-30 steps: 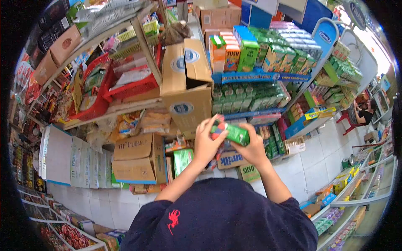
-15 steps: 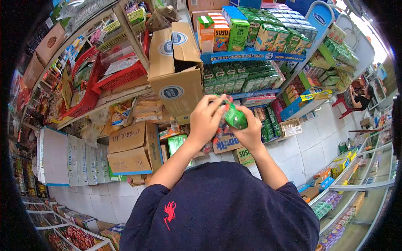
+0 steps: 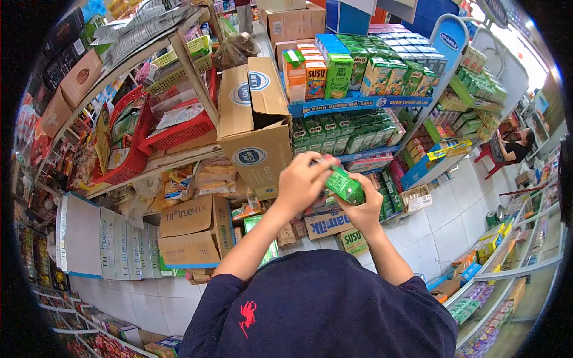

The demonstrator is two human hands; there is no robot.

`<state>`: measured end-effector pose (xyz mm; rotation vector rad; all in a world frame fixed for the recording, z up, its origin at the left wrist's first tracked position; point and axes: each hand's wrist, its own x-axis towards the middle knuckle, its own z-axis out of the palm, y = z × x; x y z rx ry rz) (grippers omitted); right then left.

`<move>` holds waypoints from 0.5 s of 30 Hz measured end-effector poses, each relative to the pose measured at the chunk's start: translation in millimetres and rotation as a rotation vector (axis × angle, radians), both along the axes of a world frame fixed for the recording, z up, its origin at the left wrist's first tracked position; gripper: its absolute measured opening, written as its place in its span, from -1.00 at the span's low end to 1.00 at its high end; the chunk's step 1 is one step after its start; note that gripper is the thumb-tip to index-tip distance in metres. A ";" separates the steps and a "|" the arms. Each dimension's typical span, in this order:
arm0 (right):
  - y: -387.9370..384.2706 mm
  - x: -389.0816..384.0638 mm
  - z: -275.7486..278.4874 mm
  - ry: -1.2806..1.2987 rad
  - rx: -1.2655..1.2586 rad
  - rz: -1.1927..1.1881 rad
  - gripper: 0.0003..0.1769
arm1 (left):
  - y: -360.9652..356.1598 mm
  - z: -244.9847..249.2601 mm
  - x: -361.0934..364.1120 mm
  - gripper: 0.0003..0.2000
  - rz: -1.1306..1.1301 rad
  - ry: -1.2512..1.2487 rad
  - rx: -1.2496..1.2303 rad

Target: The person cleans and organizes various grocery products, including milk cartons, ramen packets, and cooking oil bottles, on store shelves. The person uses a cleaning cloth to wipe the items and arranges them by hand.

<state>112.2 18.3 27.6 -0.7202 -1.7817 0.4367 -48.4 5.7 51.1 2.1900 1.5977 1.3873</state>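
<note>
A green drink carton [image 3: 346, 186] is tilted in front of the shelves, with the fingers of my right hand [image 3: 367, 206] wrapped around its near end. My left hand [image 3: 301, 184] is at the carton's far upper end, its fingers bent and smeared by motion. Something reddish shows at those fingertips, too blurred to name. Behind the hands, rows of green Milo cartons [image 3: 343, 136] fill a shelf. Above them stand an orange SUSU carton [image 3: 316, 82] and a green soy milk carton [image 3: 338, 77].
A tall Dutch Lady cardboard box [image 3: 253, 134] stands left of the drink shelves. Below are a TH true MILK box [image 3: 191, 232] and a Vinamilk box [image 3: 328, 224]. Red baskets [image 3: 179, 134] sit on the left rack. A person [image 3: 516, 149] sits far right near a glass case [image 3: 507, 280].
The view has shifted, so the surroundings appear lower. My right hand still holds the green carton, now tilted with more printed side showing. My left fingers have moved across its upper end.
</note>
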 end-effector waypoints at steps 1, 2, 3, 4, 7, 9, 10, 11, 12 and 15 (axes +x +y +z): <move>-0.3 1.7 2.0 -0.010 0.017 -0.018 -0.47 | 8.4 -12.7 -8.4 -0.77 0.042 -0.028 -0.020; -0.2 3.0 0.6 -0.009 0.027 -0.016 -0.47 | 14.4 -24.8 -14.3 -0.77 0.044 -0.028 -0.009; -1.3 3.6 -3.3 0.026 -0.026 -0.013 -0.48 | 18.5 -36.2 -19.5 -0.78 0.025 -0.212 -0.083; -4.0 3.8 -6.4 0.062 -0.081 -0.009 -0.48 | 19.5 -41.9 -22.4 -0.79 0.004 -0.396 -0.159; -10.7 -4.0 -11.8 0.198 -0.243 -0.010 -0.48 | 22.4 -56.8 -19.5 -0.73 -0.102 -0.737 -0.169; -22.2 -10.5 -10.6 0.317 -0.496 0.040 -0.47 | 18.3 -54.2 -11.0 -0.71 -0.199 -1.198 -0.298; -23.5 -12.0 -14.8 0.316 -0.497 0.043 -0.47 | 18.4 -57.3 -10.4 -0.71 -0.196 -1.198 -0.297; -22.2 -14.2 -21.2 0.218 -0.351 0.008 -0.46 | 20.6 -63.6 -11.5 -0.71 -0.247 -1.341 -0.380; -21.9 -16.3 -23.3 0.120 -0.204 -0.026 -0.46 | 23.7 -70.8 -13.3 -0.72 -0.300 -1.482 -0.462; -30.3 -19.3 -16.0 0.091 -0.308 0.186 -0.38 | 25.4 -87.0 -17.3 -0.73 -0.350 -1.484 -0.525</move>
